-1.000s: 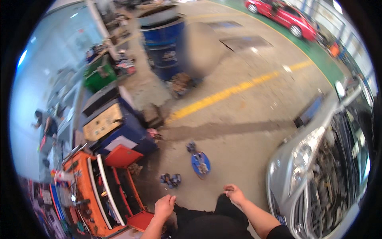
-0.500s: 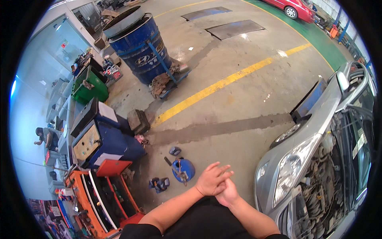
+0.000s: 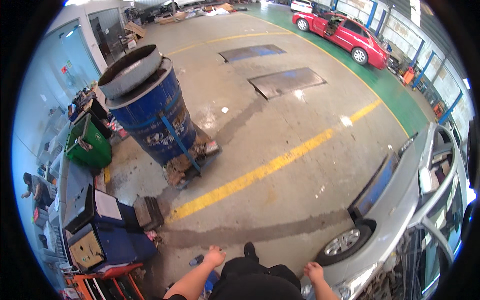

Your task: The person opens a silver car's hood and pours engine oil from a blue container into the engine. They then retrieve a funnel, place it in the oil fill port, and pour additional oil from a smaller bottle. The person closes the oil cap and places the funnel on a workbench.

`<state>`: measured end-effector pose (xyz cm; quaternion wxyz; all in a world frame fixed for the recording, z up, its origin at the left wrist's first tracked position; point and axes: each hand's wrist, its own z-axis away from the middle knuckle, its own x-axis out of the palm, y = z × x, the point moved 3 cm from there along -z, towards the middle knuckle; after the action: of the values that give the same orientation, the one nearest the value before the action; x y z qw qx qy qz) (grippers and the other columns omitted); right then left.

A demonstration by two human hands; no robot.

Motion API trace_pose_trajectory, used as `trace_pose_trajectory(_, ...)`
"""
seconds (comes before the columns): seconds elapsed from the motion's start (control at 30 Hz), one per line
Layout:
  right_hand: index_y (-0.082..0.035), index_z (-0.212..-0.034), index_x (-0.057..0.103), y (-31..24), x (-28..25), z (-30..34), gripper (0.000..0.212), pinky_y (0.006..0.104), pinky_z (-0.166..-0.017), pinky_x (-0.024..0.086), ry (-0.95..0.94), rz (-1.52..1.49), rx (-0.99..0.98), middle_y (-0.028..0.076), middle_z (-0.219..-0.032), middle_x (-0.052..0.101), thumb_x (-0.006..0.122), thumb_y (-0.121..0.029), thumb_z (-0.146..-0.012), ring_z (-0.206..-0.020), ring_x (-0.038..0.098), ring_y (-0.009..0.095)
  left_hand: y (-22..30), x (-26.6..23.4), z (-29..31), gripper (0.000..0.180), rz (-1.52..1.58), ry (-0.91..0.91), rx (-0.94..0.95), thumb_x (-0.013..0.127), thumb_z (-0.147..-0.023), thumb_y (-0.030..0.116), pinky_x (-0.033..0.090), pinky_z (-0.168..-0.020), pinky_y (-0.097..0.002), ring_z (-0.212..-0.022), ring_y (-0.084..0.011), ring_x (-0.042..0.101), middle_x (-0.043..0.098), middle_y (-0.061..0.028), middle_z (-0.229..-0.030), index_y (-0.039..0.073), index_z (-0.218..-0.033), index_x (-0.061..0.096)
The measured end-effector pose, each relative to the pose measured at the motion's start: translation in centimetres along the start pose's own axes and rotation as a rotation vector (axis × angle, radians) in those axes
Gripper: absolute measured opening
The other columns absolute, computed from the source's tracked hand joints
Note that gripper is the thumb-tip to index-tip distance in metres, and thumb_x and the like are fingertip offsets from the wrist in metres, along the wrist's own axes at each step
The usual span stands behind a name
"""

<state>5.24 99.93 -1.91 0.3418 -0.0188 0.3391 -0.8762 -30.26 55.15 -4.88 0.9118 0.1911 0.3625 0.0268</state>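
My left hand [image 3: 215,256] hangs in front of me at the left, its fingers loosely bent and nothing visible in them. Lower and to the right, my right hand [image 3: 313,272] is loosely curled and also appears to hold nothing. It is nearest to the front wheel [image 3: 342,244] of a silver car [image 3: 400,215], without any visible contact. Beyond my left forearm a small dark-blue object [image 3: 196,260] lies on the floor. A blue round thing [image 3: 210,286] is partly hidden by that arm. My dark shoe [image 3: 251,252] shows between the hands.
At the left stand an orange tool cart [image 3: 85,285], a dark-blue cabinet [image 3: 127,240], a green bin [image 3: 90,145] and a large blue drum [image 3: 155,122] on a trolley. Metal floor plates [image 3: 287,82] lie ahead. A red car [image 3: 345,37] is far right; another person [image 3: 37,190] is far left.
My hands were clasped together and have come apart, one to each side. The view has tilted up and moved forward; the cart and engine bay have slid toward the lower edge.
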Motion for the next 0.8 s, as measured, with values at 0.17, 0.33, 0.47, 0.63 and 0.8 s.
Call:
trace_pose_trajectory(0.17, 0.0, -0.114, 0.076, -3.6, -2.0, -7.8, 0.023, 0.0432, -0.066, 0.063, -0.02, 0.785, -0.015, 0.016, -0.087, 0.077, 0.072, -0.021, -0.104, -0.073, 0.076, 0.03, 6.1, -10.5, -10.3, 0.063, 0.034, -0.079, -0.006, 0.064, -0.108, 0.056, 0.049, -0.125, -0.0515, -0.148, -0.0419, 0.057, 0.054, -0.0209, -0.165, 0.011, -0.151, 0.066)
trace_pose_trajectory(0.33, 0.0, -0.121, 0.074, -20.3, 12.2, -13.8, 0.029, 0.0457, -0.072, 0.063, -0.239, 1.039, 0.053, 0.019, -0.097, 0.078, 0.066, -0.023, -0.106, -0.081, 0.076, 0.033, 6.8, -14.2, -23.9, 0.055, 0.255, 0.177, 0.036, 0.066, -0.108, 0.053, 0.05, -0.122, -0.0519, -0.144, -0.0422, 0.06, 0.068, -0.021, -0.149, 0.011, -0.144, 0.072)
trace_pose_trajectory(0.47, 0.001, -0.127, 0.073, -37.8, 24.3, -25.0, 0.034, 0.0477, -0.078, 0.063, -0.342, 1.206, -0.107, 0.022, -0.104, 0.078, 0.062, -0.025, -0.107, -0.087, 0.076, 0.035, 5.1, -15.8, -32.3, 0.056, -0.329, 0.012, 0.266, 0.062, -0.11, 0.05, 0.052, -0.121, -0.0513, -0.138, -0.0426, 0.065, 0.074, -0.0189, -0.141, 0.009, -0.146, 0.072)
trace_pose_trajectory(0.63, 0.001, -0.133, 0.071, -62.6, 41.8, -42.7, 0.041, 0.0502, -0.085, 0.062, -0.371, 1.409, -0.514, 0.025, -0.114, 0.079, 0.056, -0.027, -0.108, -0.095, 0.077, 0.038, 3.6, -28.7, -38.3, 0.055, 0.182, 0.01, -0.399, 0.061, -0.11, 0.051, 0.051, -0.121, -0.0515, -0.138, -0.0428, 0.065, 0.073, -0.0196, -0.142, 0.009, -0.144, 0.072)
trace_pose_trajectory(0.8, -0.001, -0.139, 0.07, -90.1, 64.5, -52.0, 0.039, 0.0432, -0.089, 0.064, -0.391, 0.981, -0.591, 0.019, -0.118, 0.081, 0.063, -0.027, -0.111, -0.103, 0.078, 0.029, 6.1, -40.8, -45.0, 0.055, 0.383, 0.15, -0.521, 0.061, -0.11, 0.051, 0.051, -0.121, -0.0517, -0.139, -0.0429, 0.064, 0.073, -0.0202, -0.143, 0.009, -0.143, 0.073)
